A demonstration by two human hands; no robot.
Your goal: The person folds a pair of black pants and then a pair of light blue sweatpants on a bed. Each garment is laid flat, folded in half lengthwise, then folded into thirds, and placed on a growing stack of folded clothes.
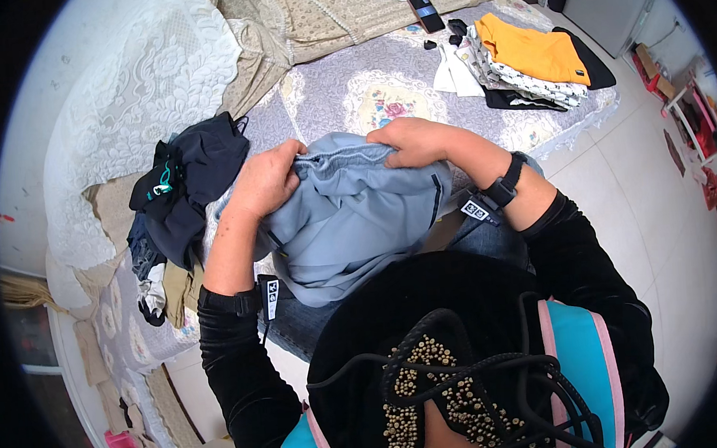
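Note:
Across my lap lies a pair of light grey-blue trousers point(339, 233) with a gathered elastic waistband at the far end. My left hand point(269, 180) is closed on the left side of that waistband. On the opposite side, my right hand point(409, 143) grips the waistband's edge, fingers pinched over the cloth. The band is spread between the two hands, and the trousers' lower part drapes toward my body in loose folds. A dark stripe of trim runs down their right side. Both fingertips are partly hidden by the fabric.
To the left sits a heap of dark clothes point(198, 171), with smaller garments point(163, 287) beside it. A folded stack topped by an orange garment point(532, 48) lies at the far right of the floral-covered seat point(319, 92). Behind are a phone point(425, 12) and a white lace cover point(164, 64).

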